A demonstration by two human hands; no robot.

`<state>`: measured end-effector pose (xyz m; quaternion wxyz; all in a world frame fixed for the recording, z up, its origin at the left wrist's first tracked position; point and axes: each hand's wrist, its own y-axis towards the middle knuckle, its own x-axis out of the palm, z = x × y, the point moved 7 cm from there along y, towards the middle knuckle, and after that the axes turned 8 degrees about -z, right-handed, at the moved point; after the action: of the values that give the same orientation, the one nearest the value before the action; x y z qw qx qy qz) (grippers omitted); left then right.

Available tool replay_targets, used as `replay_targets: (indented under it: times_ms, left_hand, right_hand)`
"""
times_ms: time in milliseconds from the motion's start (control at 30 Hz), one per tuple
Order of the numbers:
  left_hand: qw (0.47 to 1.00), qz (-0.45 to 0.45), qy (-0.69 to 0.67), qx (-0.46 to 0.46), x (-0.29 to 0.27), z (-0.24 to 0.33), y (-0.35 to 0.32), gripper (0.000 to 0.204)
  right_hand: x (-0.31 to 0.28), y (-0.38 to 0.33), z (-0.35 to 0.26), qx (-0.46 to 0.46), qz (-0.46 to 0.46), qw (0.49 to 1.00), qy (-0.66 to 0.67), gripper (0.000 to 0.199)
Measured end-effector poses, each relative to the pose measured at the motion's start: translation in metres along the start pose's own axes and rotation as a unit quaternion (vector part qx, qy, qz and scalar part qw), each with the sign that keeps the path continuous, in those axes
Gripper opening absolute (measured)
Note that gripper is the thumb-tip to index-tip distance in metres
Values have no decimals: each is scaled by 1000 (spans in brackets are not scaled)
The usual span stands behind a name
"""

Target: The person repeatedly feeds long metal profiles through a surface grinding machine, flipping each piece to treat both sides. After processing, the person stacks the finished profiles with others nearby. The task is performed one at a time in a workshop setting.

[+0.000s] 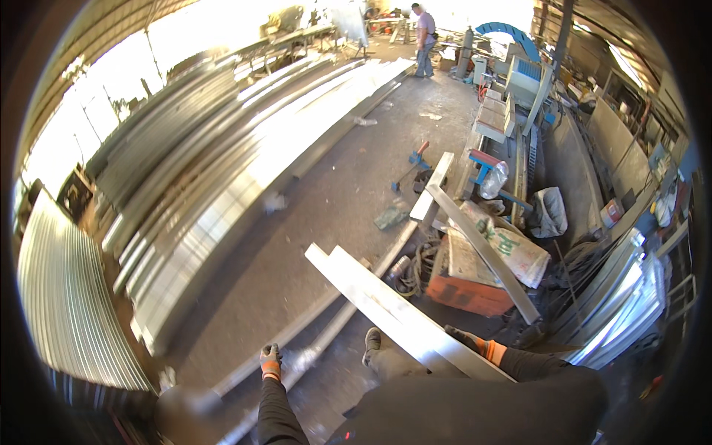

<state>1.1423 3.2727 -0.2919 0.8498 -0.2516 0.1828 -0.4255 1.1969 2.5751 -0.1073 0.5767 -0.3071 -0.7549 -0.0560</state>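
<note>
The left hand (271,361), in a grey and orange glove, has its fingers curled in narrow; whether they pinch anything cannot be told. The right hand (475,345), gloved alike, has its fingers at the far edge of two silvery rectangular metal profiles (393,304); their undersides are hidden, so how tightly the fingers close cannot be told. These profiles lie side by side, slanting from the right fingers forward and left, their far ends ahead of both hands and one reaching past the other. A shoe (372,341) shows between the two hands.

Long metal bars (315,311) run along the floor (245,304) from near the left fingers forward and to the right, crossing behind the profiles. Just beyond the right fingers sits an orange-red box (469,297) with a pale printed sack (523,256) on top and a metal beam (486,256) slanting across it. Well to the right of those fingers stand shiny sheets (623,304). Ahead and left of the left fingers lies a broad stack of long metal sections (222,215); farther left, ribbed sheets (74,297). Far ahead, another person (425,37) stands.
</note>
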Motion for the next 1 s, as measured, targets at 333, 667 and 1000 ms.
replay_targets:
  times_ms: [333, 667, 1000]
  left_hand:
    - [909, -175, 366, -94, 156, 140, 160, 66]
    - [871, -202, 440, -78, 282, 295, 462, 69]
    - [862, -124, 484, 85, 508, 737, 968, 71]
  right_hand:
    - [-40, 292, -211, -44, 6, 999, 2, 36]
    - [-72, 560, -440, -102, 113, 988, -22, 37]
    - [-77, 793, -743, -207, 239, 949, -11, 39]
